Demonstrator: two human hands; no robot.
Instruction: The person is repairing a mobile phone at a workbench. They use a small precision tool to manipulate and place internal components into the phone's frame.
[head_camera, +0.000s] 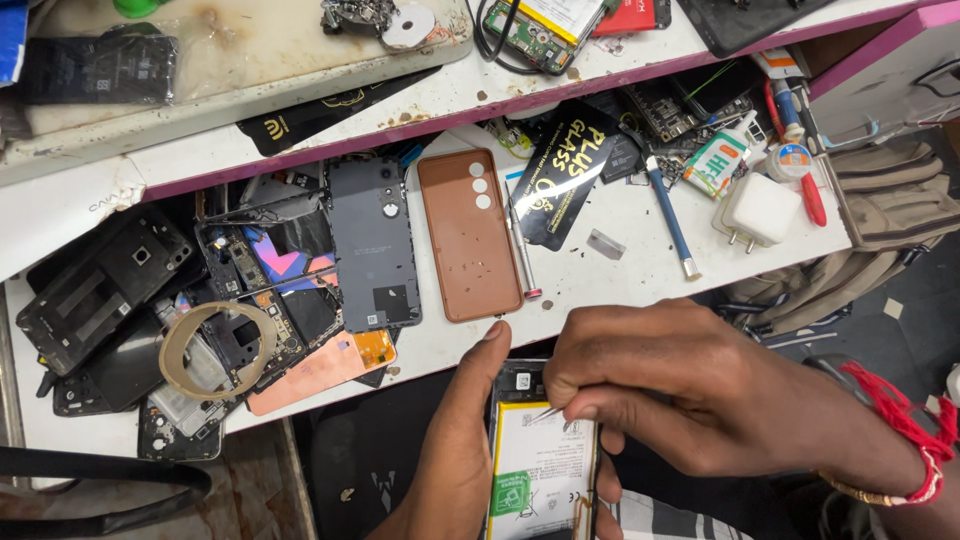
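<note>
My left hand (455, 445) grips an opened phone (540, 455) from its left side, below the front edge of the bench. The phone lies back-side up, showing a white battery with a yellow border and a green patch. My right hand (690, 390) pinches thin metal tweezers (545, 413), whose tips touch the phone just above the battery. A red thread band wraps my right wrist.
On the white bench (620, 275) lie a brown phone back cover (470, 235), a dark grey back cover (374, 243), a slim silver tool (522, 255), a blue-handled screwdriver (670, 220), a white charger (758, 211), a tape ring (215, 348) and several dismantled phone frames at the left. A shelf above carries more parts.
</note>
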